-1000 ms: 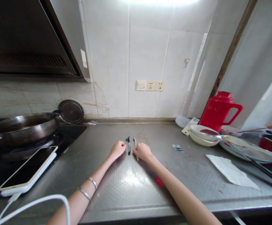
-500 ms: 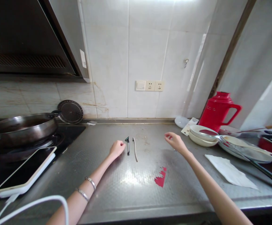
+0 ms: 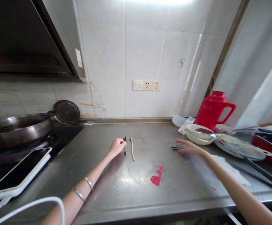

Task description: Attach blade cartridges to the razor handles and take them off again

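My left hand is closed at a slim black razor, with the fingertips on its upper part, near the head. The razor lies on the steel countertop, its handle pointing towards me. Just right of it lies a thin, slightly bent white stick or tube. My right hand is open, fingers apart, low over the counter. Its fingertips are beside a small piece with dark-green strips and a clear edge, whose kind I cannot make out. A jagged red scrap lies nearer to me.
On the left, a steel pan stands on the black stove, and a phone with a white cable lies near it. To the right are a red thermos, stacked bowls, a plate with utensils and a white paper sheet.
My left hand has moved right onto the razor. The right hand has moved right and opened, uncovering the small dark-green piece. The camera view has shifted slightly.
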`<state>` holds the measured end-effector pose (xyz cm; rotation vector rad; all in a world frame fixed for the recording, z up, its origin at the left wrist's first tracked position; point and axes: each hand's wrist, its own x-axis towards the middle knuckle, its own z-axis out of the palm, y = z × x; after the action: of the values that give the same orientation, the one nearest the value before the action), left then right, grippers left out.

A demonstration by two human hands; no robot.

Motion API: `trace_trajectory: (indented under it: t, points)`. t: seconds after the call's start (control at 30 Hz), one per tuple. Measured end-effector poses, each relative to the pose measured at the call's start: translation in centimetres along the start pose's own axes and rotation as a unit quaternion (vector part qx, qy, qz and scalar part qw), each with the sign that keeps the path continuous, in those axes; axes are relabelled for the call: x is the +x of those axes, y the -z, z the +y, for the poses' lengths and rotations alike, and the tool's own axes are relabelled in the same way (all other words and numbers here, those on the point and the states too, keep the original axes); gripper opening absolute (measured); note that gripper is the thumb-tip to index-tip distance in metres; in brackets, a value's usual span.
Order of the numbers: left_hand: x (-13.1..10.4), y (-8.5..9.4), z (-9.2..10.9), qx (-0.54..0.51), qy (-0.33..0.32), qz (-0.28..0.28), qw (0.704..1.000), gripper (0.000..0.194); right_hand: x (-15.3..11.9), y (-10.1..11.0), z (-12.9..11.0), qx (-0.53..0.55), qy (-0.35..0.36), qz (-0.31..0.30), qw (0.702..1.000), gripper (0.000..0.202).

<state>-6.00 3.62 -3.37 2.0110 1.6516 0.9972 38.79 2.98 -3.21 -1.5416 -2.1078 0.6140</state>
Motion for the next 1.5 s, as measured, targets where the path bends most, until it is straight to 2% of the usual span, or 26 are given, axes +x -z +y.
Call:
trace_trajectory:
  t: [0.27,0.4,0.5,0.63,0.83,0.97,1.13,1.3,1.5]
  points:
    - [-0.1,0.1,1.0,-0.029,-0.016,-0.013,0.999,0.029,0.4,-0.6,-0.1,0.036,-0.012,-0.041,0.998,0.073]
    - [-0.4,0.4,1.5,-0.029,-0.032,-0.009,0.999,0.030,0.4,-0.7,-0.3,0.023,-0.008,-0.011,1.000,0.070]
    - [-0.7,0.7,2.4,-0.024,-0.068,-0.006,0.997,0.025,0.5,-1.0,-1.2,0.012,0.010,0.015,1.000,0.068]
    - [-1.2,0.9,4.1,0.005,-0.148,-0.037,0.988,0.020,0.9,-2.2,-4.2,-0.005,0.045,0.030,0.999,0.067]
    - [-2.2,0.2,6.6,0.076,-0.234,-0.073,0.966,0.042,0.8,-4.7,-11.1,-0.006,0.120,0.024,0.992,0.065]
    - [-2.8,-0.2,7.3,0.097,-0.249,-0.090,0.959,0.059,0.2,-6.1,-14.9,0.000,0.169,0.011,0.986,0.063]
    - [-3.2,-0.7,7.0,0.102,-0.250,-0.121,0.955,0.067,-0.4,-7.2,-17.7,0.006,0.208,-0.010,0.978,0.061]
    - [-3.3,-0.9,6.4,0.108,-0.238,-0.125,0.957,0.056,-0.3,-8.0,-18.5,0.009,0.215,-0.016,0.976,0.061]
    - [-2.5,-0.7,6.0,0.145,-0.229,-0.124,0.955,0.058,0.9,-9.1,-17.2,0.008,0.214,0.012,0.977,0.065]
